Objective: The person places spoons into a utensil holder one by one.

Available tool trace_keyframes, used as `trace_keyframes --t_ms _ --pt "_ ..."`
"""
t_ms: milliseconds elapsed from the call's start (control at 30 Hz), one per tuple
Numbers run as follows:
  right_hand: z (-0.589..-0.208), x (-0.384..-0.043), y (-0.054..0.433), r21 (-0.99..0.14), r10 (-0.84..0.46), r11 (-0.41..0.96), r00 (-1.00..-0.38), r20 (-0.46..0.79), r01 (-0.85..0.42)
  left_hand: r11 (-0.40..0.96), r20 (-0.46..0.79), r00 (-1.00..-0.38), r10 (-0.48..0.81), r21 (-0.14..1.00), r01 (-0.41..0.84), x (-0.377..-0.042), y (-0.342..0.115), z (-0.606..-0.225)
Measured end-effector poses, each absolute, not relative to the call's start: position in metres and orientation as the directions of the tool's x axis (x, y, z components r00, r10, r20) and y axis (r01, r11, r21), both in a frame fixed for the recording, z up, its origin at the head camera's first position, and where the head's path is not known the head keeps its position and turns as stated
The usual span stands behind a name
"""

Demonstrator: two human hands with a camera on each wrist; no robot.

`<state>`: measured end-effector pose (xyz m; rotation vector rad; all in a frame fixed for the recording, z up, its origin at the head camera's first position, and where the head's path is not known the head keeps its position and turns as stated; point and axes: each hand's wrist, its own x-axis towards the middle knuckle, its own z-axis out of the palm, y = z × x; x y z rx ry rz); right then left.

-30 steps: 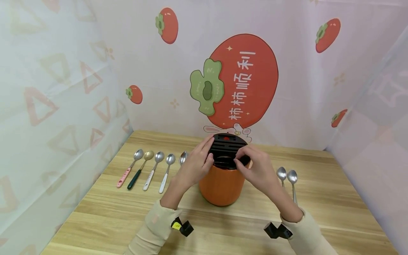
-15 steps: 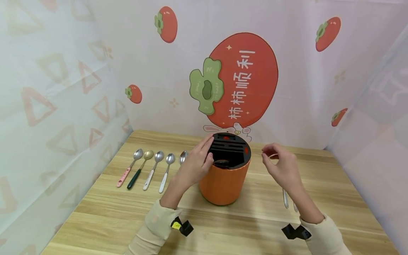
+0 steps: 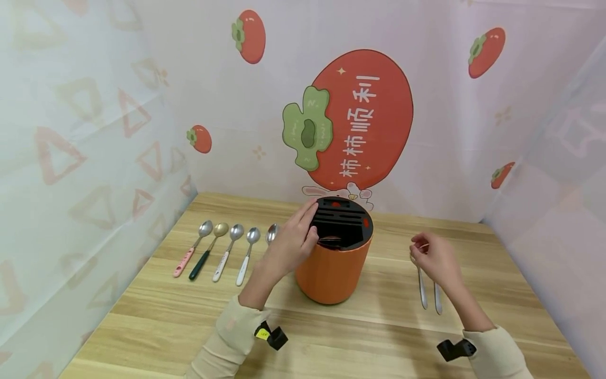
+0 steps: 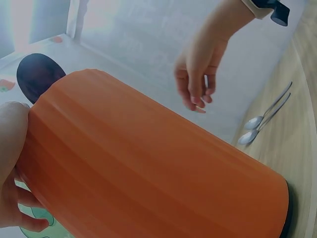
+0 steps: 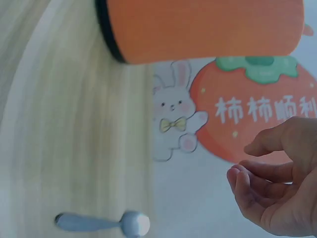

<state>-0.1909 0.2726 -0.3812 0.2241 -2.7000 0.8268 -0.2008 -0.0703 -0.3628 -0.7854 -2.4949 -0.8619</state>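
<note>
Orange holder (image 3: 333,276), black slotted top (image 3: 342,210) | left hand (image 3: 291,242) straight-fingered against it | right hand (image 3: 437,258) loosely curled, seemingly empty

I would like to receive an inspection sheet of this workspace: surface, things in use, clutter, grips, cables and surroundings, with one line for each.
Surface: wooden table, light-coloured.
Things in use: orange holder with black slotted top, upright; at least five spoons in a row on its left, the fifth partly hidden; two metal spoons on its right.
Clutter: nothing seen.
Grips: left hand rests against the holder's rim; right hand is near the metal spoons, apart from them, with nothing seen in it.
Cables: nothing seen.
Surroundings: pale walls printed with red fruit.
</note>
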Motion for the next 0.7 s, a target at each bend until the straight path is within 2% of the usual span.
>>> trace_keyframes --t_ms 400,700 --pt "-0.413 -0.201 0.304 -0.482 -0.086 0.858 -0.975 0.204 -0.176 0.644 0.524 -0.762 0.381 0.441 0.625 -0.202 -0.070 -0.362" --pt "-0.437 -0.210 0.316 -0.373 -0.060 0.922 -0.992 0.113 -0.099 0.641 0.519 -0.766 0.380 0.449 0.622 -0.202 -0.069 -0.363"
